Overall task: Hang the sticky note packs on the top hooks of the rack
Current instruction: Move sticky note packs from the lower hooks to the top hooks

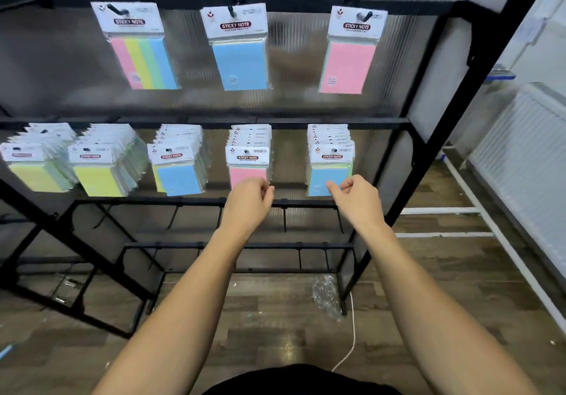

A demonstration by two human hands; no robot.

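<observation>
1. Nearest lies a wood-plank floor (275,327), with a crumpled clear plastic wrapper (327,298) and a white cable (349,348) by the foot of the black metal rack (435,112); a white ribbed radiator (520,155) lines the wall on the right.
2. Both bare forearms reach toward the rack's middle rail. The left hand (249,197) has its fingers curled at the lower edge of the pink front pack (247,163); whether they pinch it cannot be told. The right hand (355,195) is loosely curled, fingertips just beside the blue front pack (331,169), holding nothing visible.
3. Five thick rows of packs hang along the middle rail.
4. On the top rail (291,0), three single sticky note packs hang from hooks: a striped pack (137,48) toward the left end, a blue pack (237,48) mid-rail, a pink pack (352,51) toward the right end.
5. Each is a glossy clear sleeve with a white header card.
6. Behind stands a ribbed translucent panel (306,94).
</observation>
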